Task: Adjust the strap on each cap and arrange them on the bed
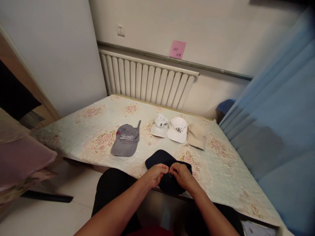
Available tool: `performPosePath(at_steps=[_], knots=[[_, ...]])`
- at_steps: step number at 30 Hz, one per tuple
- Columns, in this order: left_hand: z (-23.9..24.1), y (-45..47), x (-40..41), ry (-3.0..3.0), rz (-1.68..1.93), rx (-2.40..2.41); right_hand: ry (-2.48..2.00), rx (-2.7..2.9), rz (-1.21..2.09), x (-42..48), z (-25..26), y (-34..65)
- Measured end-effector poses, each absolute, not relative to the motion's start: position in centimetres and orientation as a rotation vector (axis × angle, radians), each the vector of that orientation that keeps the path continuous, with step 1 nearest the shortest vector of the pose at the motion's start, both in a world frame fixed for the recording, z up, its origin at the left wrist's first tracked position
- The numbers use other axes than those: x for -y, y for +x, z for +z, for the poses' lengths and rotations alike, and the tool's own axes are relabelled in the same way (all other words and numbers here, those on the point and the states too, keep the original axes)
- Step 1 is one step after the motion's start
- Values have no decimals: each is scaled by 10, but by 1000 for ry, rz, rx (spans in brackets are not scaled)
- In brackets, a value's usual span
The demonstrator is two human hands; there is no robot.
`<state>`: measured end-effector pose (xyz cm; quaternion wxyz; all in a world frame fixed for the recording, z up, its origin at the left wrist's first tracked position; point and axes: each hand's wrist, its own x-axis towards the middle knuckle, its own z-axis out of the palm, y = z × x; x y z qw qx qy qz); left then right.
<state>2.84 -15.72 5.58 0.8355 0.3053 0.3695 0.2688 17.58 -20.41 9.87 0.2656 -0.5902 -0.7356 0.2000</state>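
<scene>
The dark cap (pixel 171 186) lies at the near edge of the bed (pixel 231 177), under both hands. The left hand (pixel 157 174) angles inward, thumb pressed to fingers; the right hand (pixel 181 173) arches downward opposite, fingertips likewise together. What they pinch is too small to tell.

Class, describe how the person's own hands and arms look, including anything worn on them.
The left hand and right hand are ungloved. The left forearm and right forearm are bare, with no sleeve, watch or bracelet showing; rings are too small to tell. Lower down, black legwear and some red cloth show.
</scene>
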Motion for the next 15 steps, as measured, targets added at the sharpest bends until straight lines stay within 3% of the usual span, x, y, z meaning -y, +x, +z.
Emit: performPosePath(at_steps=[15], knots=[[49, 26, 156, 651, 541, -793, -1507, 1911, 523, 207, 95, 168]])
